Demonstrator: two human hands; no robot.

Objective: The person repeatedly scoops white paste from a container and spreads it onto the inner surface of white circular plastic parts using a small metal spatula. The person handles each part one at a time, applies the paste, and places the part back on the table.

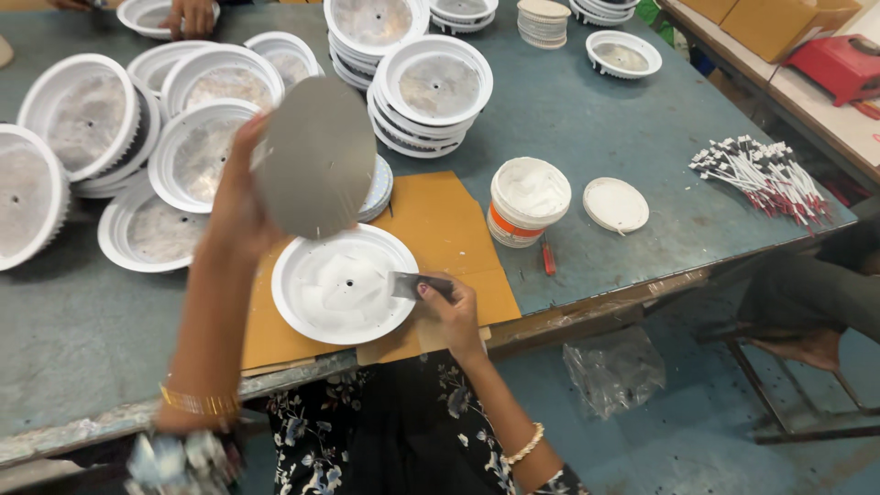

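Blue-green metal table [587,128] holds a brown cardboard sheet [440,220]. On the cardboard sits a round white lamp shell [344,284]. Above the shell, the left hand [240,197] grips a flat grey metal disc [316,156]. At the shell's right rim, the right hand [449,307] pinches a small grey scraper [408,285].

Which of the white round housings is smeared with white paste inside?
The white housing on the cardboard sheet, beside the right hand; the others show bare grey metal inside.
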